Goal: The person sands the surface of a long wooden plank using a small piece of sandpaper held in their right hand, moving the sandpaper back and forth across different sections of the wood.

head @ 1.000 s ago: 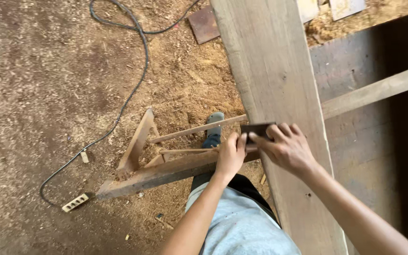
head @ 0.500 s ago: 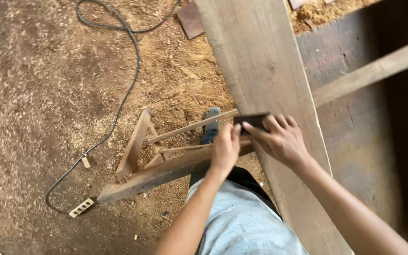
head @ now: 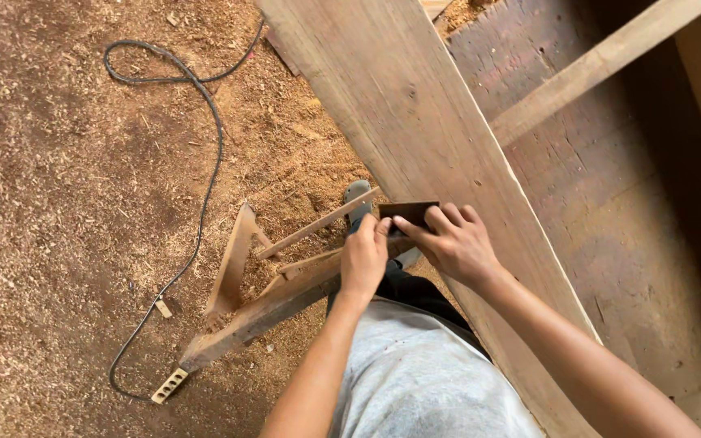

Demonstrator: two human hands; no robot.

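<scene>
Both hands closed on a small dark block [head: 407,214] at the wide plank's [head: 415,122] near edge: left hand [head: 364,258] pinching, right hand [head: 454,243] gripping. Sawhorse [head: 261,292] below.

Packages: you see none here.
Labels: none in your view.
Signs: none.
Screens: none.
</scene>
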